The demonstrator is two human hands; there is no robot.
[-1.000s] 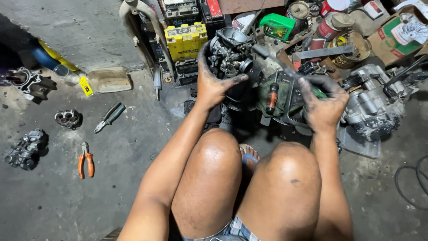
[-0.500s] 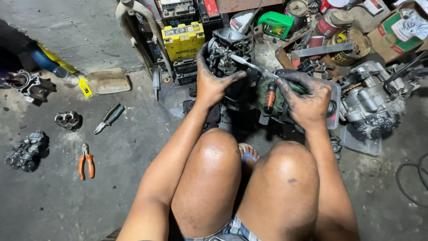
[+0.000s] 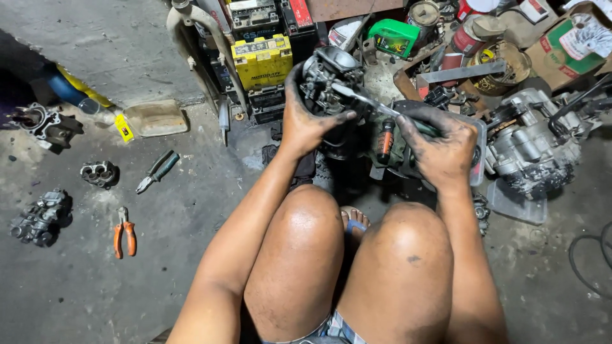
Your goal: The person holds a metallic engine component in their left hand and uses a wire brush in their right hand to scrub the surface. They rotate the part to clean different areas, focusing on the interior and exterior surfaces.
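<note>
Grimy concrete floor at twelve o'clock: left hand clenched around a heavy, rigid, oily carburetor, best gripped by its body, while right hand grasps a screwdriver against it.

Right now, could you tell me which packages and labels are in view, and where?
Yellow battery: boxy, dark-labelled, top centre beside the left hand.
Green jug: plastic, top, right of centre.
Cardboard box: brown with a green patch, top right corner.
Yellow tag: small, on the floor at left.
</note>
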